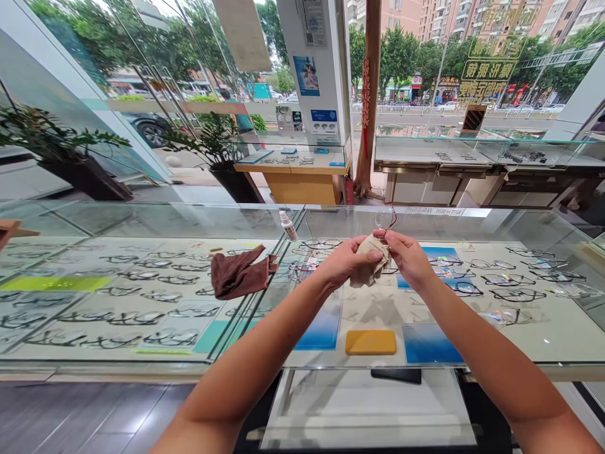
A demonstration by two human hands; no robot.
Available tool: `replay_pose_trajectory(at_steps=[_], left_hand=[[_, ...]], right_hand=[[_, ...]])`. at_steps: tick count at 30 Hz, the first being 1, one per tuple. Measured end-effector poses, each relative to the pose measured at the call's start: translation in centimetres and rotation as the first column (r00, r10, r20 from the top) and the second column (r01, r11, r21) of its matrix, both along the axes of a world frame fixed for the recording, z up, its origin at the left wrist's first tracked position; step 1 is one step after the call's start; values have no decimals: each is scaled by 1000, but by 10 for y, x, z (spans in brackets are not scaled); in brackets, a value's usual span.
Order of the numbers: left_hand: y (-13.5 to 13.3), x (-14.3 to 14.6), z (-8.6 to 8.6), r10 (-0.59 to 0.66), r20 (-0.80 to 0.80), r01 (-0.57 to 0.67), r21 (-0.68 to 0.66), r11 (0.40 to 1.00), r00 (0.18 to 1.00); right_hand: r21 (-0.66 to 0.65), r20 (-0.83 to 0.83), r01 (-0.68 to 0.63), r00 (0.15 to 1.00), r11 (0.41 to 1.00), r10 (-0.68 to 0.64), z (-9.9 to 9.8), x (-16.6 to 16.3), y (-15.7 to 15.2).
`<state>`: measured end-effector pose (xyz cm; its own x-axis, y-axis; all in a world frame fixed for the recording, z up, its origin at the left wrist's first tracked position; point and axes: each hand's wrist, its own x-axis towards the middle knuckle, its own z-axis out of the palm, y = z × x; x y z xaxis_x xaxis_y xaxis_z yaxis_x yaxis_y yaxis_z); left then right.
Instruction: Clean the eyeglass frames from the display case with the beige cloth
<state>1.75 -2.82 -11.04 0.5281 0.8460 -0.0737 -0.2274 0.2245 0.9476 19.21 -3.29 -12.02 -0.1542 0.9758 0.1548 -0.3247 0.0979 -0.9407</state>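
My left hand [347, 260] is closed on a crumpled beige cleaning cloth [367, 270], its thumb pressed across the folds. Fingers of my right hand [410, 258] pinch a pair of red-framed eyeglasses [385, 218] beside the cloth. One round lens and a thin red temple stick up above my fingers; the cloth and hands hide the rest. Both hands meet over the glass-topped counter. To the left on the glass lie a dark brown cloth [239, 276] and a small white spray bottle [288, 226], which stands slightly tilted in view.
A yellow glasses case [370, 342] lies near the counter's front, between my forearms. Rows of eyeglasses [158, 296] fill the glass display counter [359, 372]. A dark flat object [396, 376] is below its front edge. Potted plants [231, 180] and other showcases [302, 169] stand beyond.
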Motion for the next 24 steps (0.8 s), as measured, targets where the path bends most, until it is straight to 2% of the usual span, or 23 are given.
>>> replay_pose_trajectory(at_steps=[6, 13, 21, 24], left_hand=[[-2, 1, 2, 51, 23, -51, 4, 999, 998], [-5, 4, 3, 16, 48, -16, -3, 1000, 999], [-10, 8, 4, 50, -172, -37, 79, 996, 984], [-10, 5, 4, 47, -208, -24, 110, 994, 977]], right_hand=[[26, 49, -17, 999, 1000, 15, -4, 1, 0], [33, 39, 10, 999, 999, -11, -4, -4, -2], [-51, -46, -33, 998, 998, 30, -1, -5, -5], [-80, -86, -55, 995, 995, 49, -1, -5, -5]])
